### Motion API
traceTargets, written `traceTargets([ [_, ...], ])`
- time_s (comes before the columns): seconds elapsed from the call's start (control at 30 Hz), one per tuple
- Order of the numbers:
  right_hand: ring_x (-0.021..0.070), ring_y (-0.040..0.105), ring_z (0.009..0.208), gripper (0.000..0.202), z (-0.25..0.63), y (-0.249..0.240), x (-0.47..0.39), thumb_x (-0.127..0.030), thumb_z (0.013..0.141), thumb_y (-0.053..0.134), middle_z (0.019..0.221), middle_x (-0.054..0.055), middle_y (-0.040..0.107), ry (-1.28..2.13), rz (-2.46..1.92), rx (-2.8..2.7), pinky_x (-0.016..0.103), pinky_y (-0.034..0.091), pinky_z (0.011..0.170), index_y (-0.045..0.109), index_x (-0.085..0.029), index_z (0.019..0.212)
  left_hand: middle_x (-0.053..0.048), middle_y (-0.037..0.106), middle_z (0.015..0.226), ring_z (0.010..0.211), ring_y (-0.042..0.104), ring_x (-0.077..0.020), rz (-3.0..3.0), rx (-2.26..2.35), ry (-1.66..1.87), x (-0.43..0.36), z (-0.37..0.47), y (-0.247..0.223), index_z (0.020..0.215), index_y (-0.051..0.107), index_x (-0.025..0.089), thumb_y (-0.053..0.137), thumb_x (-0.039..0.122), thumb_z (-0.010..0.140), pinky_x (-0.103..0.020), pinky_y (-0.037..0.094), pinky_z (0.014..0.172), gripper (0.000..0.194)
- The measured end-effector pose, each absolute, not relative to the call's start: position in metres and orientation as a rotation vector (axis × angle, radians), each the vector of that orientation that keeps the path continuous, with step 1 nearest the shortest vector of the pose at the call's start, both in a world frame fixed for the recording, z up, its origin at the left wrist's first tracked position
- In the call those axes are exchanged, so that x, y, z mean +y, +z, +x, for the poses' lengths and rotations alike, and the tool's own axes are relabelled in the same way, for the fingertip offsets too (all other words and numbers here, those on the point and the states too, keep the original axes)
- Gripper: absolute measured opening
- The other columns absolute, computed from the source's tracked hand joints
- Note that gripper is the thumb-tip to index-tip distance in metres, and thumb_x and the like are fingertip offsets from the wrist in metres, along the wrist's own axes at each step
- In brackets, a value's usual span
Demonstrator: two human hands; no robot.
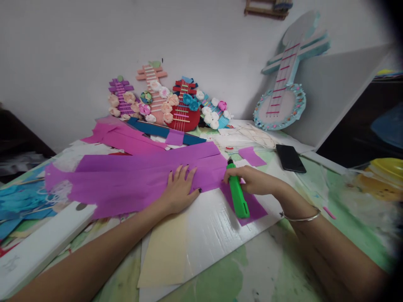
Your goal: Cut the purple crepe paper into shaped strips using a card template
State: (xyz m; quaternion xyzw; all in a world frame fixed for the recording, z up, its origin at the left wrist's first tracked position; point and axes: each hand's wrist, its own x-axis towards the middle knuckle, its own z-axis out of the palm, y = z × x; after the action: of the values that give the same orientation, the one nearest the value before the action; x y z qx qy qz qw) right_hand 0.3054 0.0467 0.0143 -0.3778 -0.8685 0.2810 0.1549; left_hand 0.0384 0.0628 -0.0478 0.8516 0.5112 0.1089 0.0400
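A long sheet of purple paper (pixel 126 180) lies across a white board (pixel 204 235). My left hand (pixel 181 191) rests flat on the sheet near its lower edge, fingers spread. In my right hand (pixel 252 179) is a green utility knife (pixel 238 197), held in closed fingers by the sheet's right end, its dark tip pointing away from me. Whether the blade touches the paper I cannot tell. Beneath the knife lies a smaller purple piece (pixel 256 209), partly covered. A cream paper strip (pixel 165 251) sits on the board below my left hand.
Decorated paper guitars (pixel 185 113) lean on the wall, with a larger pale blue guitar (pixel 283 92) at right. A black phone (pixel 291 158) lies right of my right hand. Pink paper (pixel 126 136), a long white box-like object (pixel 47 247) and blue paper scraps (pixel 22 201) lie leftward.
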Motion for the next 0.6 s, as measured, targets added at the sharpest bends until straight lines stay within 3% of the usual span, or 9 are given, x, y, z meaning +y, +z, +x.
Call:
traceTargets([
  [0.13,0.0232,0.061,0.105,0.042,0.315,0.007,0.055,-0.007,0.068,0.059,0.112,0.007,0.062,1.205,-0.936,-1.806,0.04,0.047,0.088,0.057,-0.021,0.108,-0.014,0.028,0.153,0.142,0.016,-0.0352,2.684,1.414,0.483,0.06,0.036,-0.044,0.143,0.036,0.017,0.048,0.032,0.088,-0.06,0.016,0.111,0.059],
  [0.23,0.0247,0.061,0.107,0.039,0.318,0.003,0.059,-0.016,0.07,0.061,0.11,0.007,0.064,1.381,-0.856,-1.376,0.043,0.049,0.089,0.055,-0.023,0.108,-0.009,0.041,0.147,0.142,0.021,-0.0271,2.848,1.099,0.584,0.056,0.034,-0.042,0.135,0.047,0.018,0.04,0.016,0.088,-0.057,0.01,0.114,0.047],
  [0.33,0.0195,0.067,0.085,0.037,0.315,0.001,0.061,-0.016,0.071,0.061,0.092,0.001,0.065,1.347,-0.922,-1.16,0.039,0.054,0.078,0.052,-0.026,0.106,-0.005,0.051,0.14,0.141,0.025,-0.0219,2.902,0.855,0.51,0.055,0.035,-0.041,0.132,0.051,0.021,0.035,0.012,0.091,-0.053,0.008,0.116,0.045],
  [0.43,0.0143,0.064,0.058,0.064,0.31,0.002,0.059,-0.014,0.07,0.062,0.084,-0.006,0.063,1.271,-1.022,-1.104,0.033,0.054,0.056,0.037,-0.037,0.124,-0.003,0.05,0.141,0.141,0.026,-0.0221,2.852,0.865,0.399,0.056,0.036,-0.041,0.134,0.05,0.021,0.034,0.015,0.094,-0.052,0.012,0.116,0.044],
  [0.5,0.0125,0.057,0.045,0.08,0.307,0.003,0.058,-0.013,0.069,0.063,0.085,-0.007,0.065,1.244,-1.081,-1.075,0.028,0.048,0.043,0.024,-0.043,0.132,-0.003,0.046,0.144,0.141,0.026,-0.0225,2.816,0.911,0.357,0.057,0.036,-0.041,0.137,0.047,0.021,0.034,0.018,0.094,-0.051,0.013,0.116,0.045],
  [0.53,0.0119,0.053,0.041,0.081,0.306,0.004,0.058,-0.012,0.069,0.063,0.085,-0.006,0.067,1.246,-1.118,-1.029,0.025,0.045,0.038,0.023,-0.042,0.133,-0.003,0.045,0.145,0.141,0.026,-0.0227,2.807,0.926,0.346,0.058,0.035,-0.04,0.138,0.046,0.021,0.034,0.018,0.094,-0.051,0.013,0.116,0.046],
  [0.6,0.0117,0.049,0.037,0.063,0.307,0.006,0.06,-0.016,0.074,0.061,0.079,-0.001,0.069,1.281,-1.199,-0.894,0.023,0.038,0.033,0.033,-0.031,0.128,-0.002,0.044,0.145,0.141,0.026,-0.0224,2.807,0.932,0.329,0.058,0.035,-0.04,0.138,0.046,0.022,0.033,0.019,0.094,-0.05,0.012,0.116,0.046],
])
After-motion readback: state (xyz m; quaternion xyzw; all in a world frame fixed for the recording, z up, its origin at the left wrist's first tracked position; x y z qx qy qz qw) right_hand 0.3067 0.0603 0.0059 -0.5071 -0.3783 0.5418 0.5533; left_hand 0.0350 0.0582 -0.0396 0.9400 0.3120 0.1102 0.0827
